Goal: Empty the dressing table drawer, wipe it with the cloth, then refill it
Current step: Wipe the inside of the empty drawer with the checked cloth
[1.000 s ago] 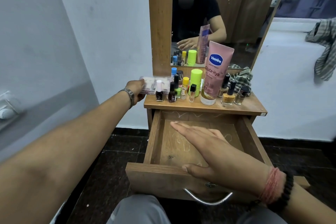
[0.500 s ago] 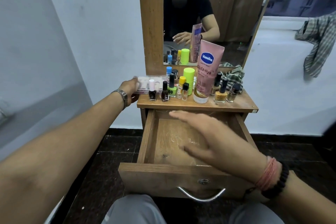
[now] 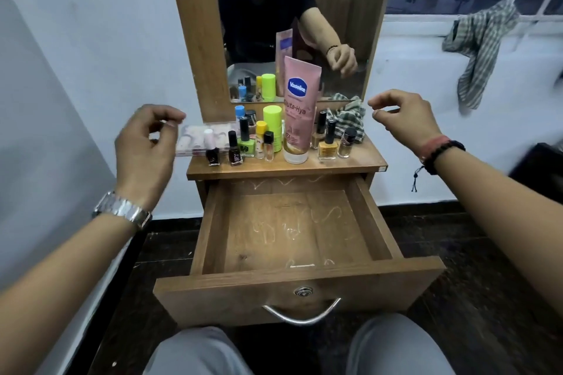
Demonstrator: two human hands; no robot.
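Observation:
The wooden drawer [image 3: 359,216] is pulled out and holds nothing; faint white scribbles mark its floor. On the tabletop [image 3: 362,161] stand a pink Vaseline tube [image 3: 298,113], several nail polish bottles [image 3: 235,149], a lime-green stick [image 3: 272,125] and a clear flat case [image 3: 195,138] at the left end. A checked cloth [image 3: 345,119] lies bunched at the back right. My left hand [image 3: 146,146] hovers left of the case, fingers loosely curled, holding nothing. My right hand [image 3: 399,116] hangs in the air right of the cloth, fingers curled, not touching it.
A mirror [image 3: 268,24] rises behind the tabletop. A second checked cloth [image 3: 481,39] hangs on the window ledge at the right. White walls flank the table. My knees [image 3: 198,353] sit just below the drawer front and its metal handle [image 3: 301,315].
My left hand has let go of the clear case, which now rests on the tabletop. My right hand has lifted out of the drawer and moved up to the right.

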